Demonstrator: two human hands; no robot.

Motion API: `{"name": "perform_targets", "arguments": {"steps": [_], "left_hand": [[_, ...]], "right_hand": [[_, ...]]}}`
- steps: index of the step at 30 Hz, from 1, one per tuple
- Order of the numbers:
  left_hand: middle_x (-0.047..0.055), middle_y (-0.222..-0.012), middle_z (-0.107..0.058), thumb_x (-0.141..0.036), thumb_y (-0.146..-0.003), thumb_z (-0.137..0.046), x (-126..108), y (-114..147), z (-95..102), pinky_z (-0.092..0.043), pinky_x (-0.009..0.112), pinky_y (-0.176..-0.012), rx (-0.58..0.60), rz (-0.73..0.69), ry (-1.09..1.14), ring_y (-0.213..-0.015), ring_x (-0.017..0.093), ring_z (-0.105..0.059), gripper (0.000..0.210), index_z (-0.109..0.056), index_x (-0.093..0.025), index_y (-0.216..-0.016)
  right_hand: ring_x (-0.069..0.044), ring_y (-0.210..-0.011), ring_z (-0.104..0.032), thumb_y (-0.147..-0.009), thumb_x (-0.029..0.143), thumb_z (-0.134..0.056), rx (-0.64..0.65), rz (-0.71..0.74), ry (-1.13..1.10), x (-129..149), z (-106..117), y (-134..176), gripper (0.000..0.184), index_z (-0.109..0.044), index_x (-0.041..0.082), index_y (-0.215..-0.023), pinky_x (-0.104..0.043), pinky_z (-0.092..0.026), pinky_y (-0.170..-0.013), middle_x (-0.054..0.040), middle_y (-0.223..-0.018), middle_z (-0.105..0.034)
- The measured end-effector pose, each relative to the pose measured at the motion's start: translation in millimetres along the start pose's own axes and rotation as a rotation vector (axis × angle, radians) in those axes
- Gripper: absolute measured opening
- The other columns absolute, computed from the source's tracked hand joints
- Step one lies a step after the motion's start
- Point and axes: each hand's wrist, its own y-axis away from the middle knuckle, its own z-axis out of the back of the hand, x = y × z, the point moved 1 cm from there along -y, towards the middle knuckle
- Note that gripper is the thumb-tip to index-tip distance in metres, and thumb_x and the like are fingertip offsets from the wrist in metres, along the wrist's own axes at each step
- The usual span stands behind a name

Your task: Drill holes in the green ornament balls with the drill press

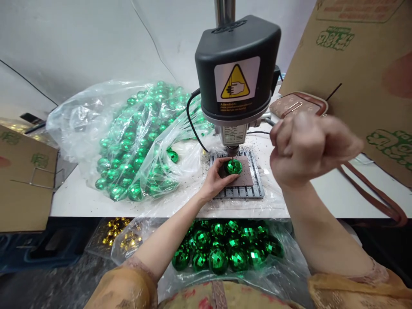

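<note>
Near the front edge of the bench point(74, 202), the ball point(233, 167) is pinched by the left hand point(216, 177) on the pad point(246, 175), presumably for steadiness under the drill point(238, 47), whose lever point(269, 122) seems clenched in the right hand point(301, 148).

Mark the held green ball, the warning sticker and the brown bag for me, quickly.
Held green ball point(234, 168): head view, on its shiny faceted surface.
Warning sticker point(237, 78): head view, on its yellow triangle.
Brown bag point(286, 103): head view, on its patterned face.
</note>
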Motion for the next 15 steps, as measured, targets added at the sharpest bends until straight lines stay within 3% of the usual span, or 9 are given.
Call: {"name": "perform_targets", "arguments": {"steps": [2,4,8,11,15], "left_hand": [[0.009,-0.113,-0.069,-0.044,-0.073,-0.085,-4.1,0.1,-1.9,-0.051,0.041,-0.097,-0.039,-0.007,-0.013,-0.106,0.025,-0.066,0.055,-0.058,-0.021,-0.116],[0.008,-0.111,-0.069,-0.043,-0.075,-0.084,-11.1,3.9,-1.0,-0.052,0.039,-0.094,-0.100,-0.036,-0.067,-0.104,0.024,-0.066,0.050,-0.059,-0.021,-0.113],[0.008,-0.108,-0.069,-0.038,-0.075,-0.084,-34.4,33.6,17.0,-0.052,0.036,-0.090,-0.138,-0.076,-0.226,-0.099,0.022,-0.065,0.047,-0.061,-0.021,-0.112],[0.008,-0.108,-0.069,-0.035,-0.074,-0.084,-54.6,77.7,42.7,-0.054,0.034,-0.087,0.053,0.008,-0.278,-0.097,0.022,-0.067,0.047,-0.062,-0.021,-0.114],[0.008,-0.112,-0.069,-0.034,-0.079,-0.080,-69.3,149.2,77.5,-0.055,0.036,-0.091,0.336,0.155,-0.434,-0.104,0.025,-0.068,0.043,-0.063,-0.024,-0.116]], "right_hand": [[-0.007,-0.038,-0.028,-0.084,0.016,-0.058,-0.024,-0.086,0.009,4.9,-12.3,-19.7,0.044,-0.027,0.022,-0.053,-0.028,-0.026,-0.042,0.0070,-0.043,-0.025],[-0.007,-0.039,-0.031,-0.086,0.013,-0.055,0.057,-0.104,-0.017,6.6,-24.7,-40.2,0.043,-0.030,0.024,-0.054,-0.028,-0.025,-0.042,0.0066,-0.044,-0.029],[-0.005,-0.042,-0.036,-0.089,0.013,-0.052,0.111,-0.351,-0.029,0.0,-35.0,-64.1,0.041,-0.032,0.025,-0.056,-0.025,-0.026,-0.043,0.0060,-0.049,-0.030],[-0.004,-0.043,-0.038,-0.089,0.019,-0.053,0.122,-0.481,-0.025,-4.5,-34.1,-66.8,0.037,-0.035,0.024,-0.057,-0.025,-0.026,-0.045,0.0050,-0.053,-0.034],[-0.005,-0.041,-0.035,-0.091,0.017,-0.051,0.097,-0.474,-0.057,-5.9,-33.8,-66.0,0.043,-0.027,0.025,-0.056,-0.026,-0.024,-0.044,0.0052,-0.048,-0.029]]}}
